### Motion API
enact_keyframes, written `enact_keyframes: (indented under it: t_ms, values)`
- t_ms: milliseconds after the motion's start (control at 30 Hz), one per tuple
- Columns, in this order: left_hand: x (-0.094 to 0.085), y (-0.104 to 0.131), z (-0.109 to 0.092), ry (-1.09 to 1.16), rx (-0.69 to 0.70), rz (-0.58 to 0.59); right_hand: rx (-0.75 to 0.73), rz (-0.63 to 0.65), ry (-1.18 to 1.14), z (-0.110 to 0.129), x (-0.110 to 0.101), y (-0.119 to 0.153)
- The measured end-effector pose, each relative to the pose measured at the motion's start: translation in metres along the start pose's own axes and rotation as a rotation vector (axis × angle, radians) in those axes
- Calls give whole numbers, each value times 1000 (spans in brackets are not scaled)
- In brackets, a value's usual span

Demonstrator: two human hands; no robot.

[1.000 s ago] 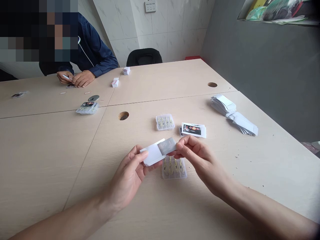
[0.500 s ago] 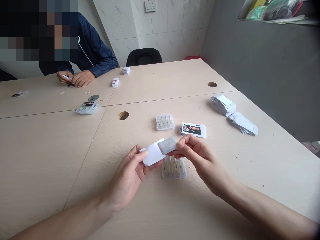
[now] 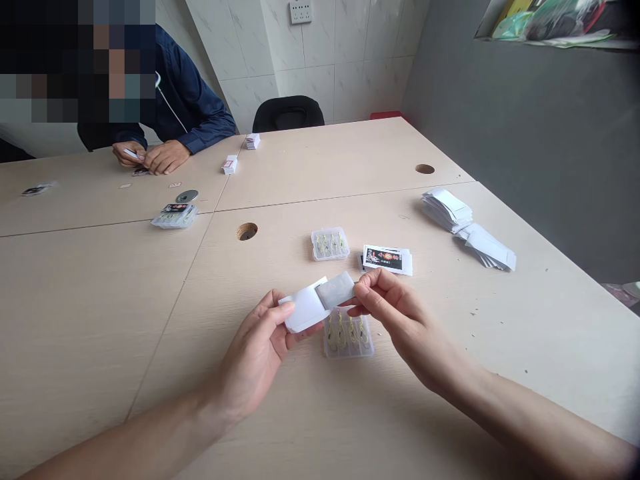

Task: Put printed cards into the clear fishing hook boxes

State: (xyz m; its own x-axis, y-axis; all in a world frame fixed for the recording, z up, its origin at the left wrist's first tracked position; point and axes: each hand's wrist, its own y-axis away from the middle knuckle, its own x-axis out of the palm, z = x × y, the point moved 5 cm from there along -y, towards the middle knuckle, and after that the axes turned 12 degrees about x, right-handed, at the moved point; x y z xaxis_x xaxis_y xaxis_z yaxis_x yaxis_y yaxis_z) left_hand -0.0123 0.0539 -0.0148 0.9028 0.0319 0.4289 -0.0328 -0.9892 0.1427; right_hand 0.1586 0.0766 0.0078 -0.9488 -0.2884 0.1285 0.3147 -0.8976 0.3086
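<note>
My left hand (image 3: 267,337) pinches a piece of white backing paper (image 3: 306,309) between thumb and fingers. At its right end, a greyish sticker label (image 3: 336,291) overlaps the paper, and my right hand (image 3: 390,300) grips the label's outer corner between thumb and fingertips. Whether the label still sticks to the paper under the overlap, I cannot tell. Just below both hands lies a clear plastic box (image 3: 349,341) with rigged fishing hooks on yellowish line in its compartments. Its far edge is partly hidden by the hands and the paper.
Beyond my hands lie another hook box (image 3: 331,244) and a small pile of black printed labels (image 3: 387,259). White paper stacks (image 3: 447,208) are at the right. Far left, a co-worker's hands (image 3: 155,157) handle something small near stacked boxes (image 3: 175,217). The table has a round hole (image 3: 247,231).
Almost nothing differs. The greyish label and my right fingertips have shifted very slightly; both hands keep their grip.
</note>
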Motion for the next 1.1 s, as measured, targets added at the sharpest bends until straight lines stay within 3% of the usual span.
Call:
enact_keyframes:
  t_ms: [1100]
  values:
    - [1,1,-2,42,-11,10,8,61,-125,0,0,2]
